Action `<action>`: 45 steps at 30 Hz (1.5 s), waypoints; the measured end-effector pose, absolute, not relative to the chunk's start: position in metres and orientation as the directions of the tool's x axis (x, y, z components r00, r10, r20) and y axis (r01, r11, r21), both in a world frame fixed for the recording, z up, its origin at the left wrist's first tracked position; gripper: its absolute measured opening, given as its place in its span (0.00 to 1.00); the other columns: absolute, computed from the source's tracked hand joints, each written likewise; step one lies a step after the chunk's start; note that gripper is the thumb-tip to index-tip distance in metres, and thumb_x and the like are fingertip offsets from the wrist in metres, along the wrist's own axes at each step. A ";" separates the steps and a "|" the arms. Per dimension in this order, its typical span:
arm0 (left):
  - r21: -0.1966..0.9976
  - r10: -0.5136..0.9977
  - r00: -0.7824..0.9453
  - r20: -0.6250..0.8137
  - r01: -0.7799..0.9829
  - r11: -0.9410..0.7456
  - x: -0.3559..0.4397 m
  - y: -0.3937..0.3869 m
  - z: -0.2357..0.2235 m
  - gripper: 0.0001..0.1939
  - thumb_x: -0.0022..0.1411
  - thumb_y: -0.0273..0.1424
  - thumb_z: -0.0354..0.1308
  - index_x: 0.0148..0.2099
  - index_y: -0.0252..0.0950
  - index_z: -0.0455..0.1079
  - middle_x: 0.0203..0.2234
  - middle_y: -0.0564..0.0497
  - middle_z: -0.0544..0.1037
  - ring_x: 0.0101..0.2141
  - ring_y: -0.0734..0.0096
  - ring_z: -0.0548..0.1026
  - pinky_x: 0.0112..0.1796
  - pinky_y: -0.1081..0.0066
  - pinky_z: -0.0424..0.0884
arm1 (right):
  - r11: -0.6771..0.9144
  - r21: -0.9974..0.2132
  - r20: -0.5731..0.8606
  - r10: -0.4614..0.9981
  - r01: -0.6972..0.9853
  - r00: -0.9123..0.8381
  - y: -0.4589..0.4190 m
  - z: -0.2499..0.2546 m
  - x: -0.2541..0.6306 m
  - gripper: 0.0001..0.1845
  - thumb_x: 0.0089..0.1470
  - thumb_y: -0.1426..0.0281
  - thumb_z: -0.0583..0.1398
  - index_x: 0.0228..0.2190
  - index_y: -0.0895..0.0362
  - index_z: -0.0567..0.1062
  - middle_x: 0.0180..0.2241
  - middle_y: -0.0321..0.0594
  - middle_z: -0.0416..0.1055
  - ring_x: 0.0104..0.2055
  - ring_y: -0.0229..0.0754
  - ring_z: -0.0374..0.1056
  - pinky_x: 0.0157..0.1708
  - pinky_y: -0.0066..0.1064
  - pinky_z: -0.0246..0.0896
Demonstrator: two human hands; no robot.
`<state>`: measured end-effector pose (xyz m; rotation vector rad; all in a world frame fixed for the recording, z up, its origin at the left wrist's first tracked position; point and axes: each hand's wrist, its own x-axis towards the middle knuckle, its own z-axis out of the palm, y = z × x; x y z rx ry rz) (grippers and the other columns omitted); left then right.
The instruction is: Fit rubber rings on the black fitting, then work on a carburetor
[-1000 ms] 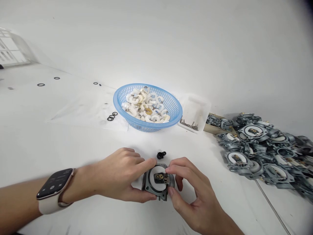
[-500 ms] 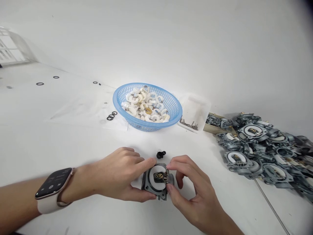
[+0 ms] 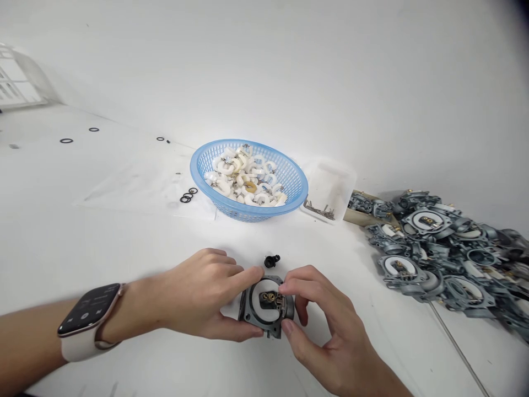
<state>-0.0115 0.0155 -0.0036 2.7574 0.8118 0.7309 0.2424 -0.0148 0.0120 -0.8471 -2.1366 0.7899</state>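
Note:
A grey metal carburetor (image 3: pixel 248 309) rests on the white table, its open bowl side facing up. Inside it sits a white C-shaped float (image 3: pixel 260 311) around brass jets (image 3: pixel 268 298). My left hand (image 3: pixel 202 298), wearing a smartwatch, grips the carburetor's left side between thumb and fingers. On the opposite side, my right hand (image 3: pixel 330 325) has its index fingertip and thumb on the carburetor's edge, one at each end of the float's hinge. Whether a small pin is under those fingertips cannot be seen. A small black fitting (image 3: pixel 271 261) lies just beyond the carburetor.
A blue plastic basket (image 3: pixel 249 214) full of white floats stands behind my hands. Beside it is a clear tray (image 3: pixel 336 182) with small metal pins (image 3: pixel 320 211). Many carburetors (image 3: pixel 438 253) are piled at the right. Black O-rings (image 3: pixel 188 196) lie on the left.
My right index fingertip has shifted slightly left on the carburetor's edge, and the thumb has moved slightly down. My left hand keeps its grip on the carburetor.

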 end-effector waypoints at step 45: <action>0.306 0.556 0.737 0.385 0.467 -0.830 -0.011 0.015 -0.001 0.24 0.66 0.48 0.61 0.52 0.34 0.68 0.21 0.55 0.74 0.20 0.66 0.73 0.23 0.65 0.64 | 0.590 -0.735 0.353 0.754 0.334 -0.555 -0.014 0.014 0.242 0.25 0.56 0.81 0.59 0.52 0.48 0.69 0.44 0.39 0.69 0.29 0.36 0.64 0.31 0.32 0.69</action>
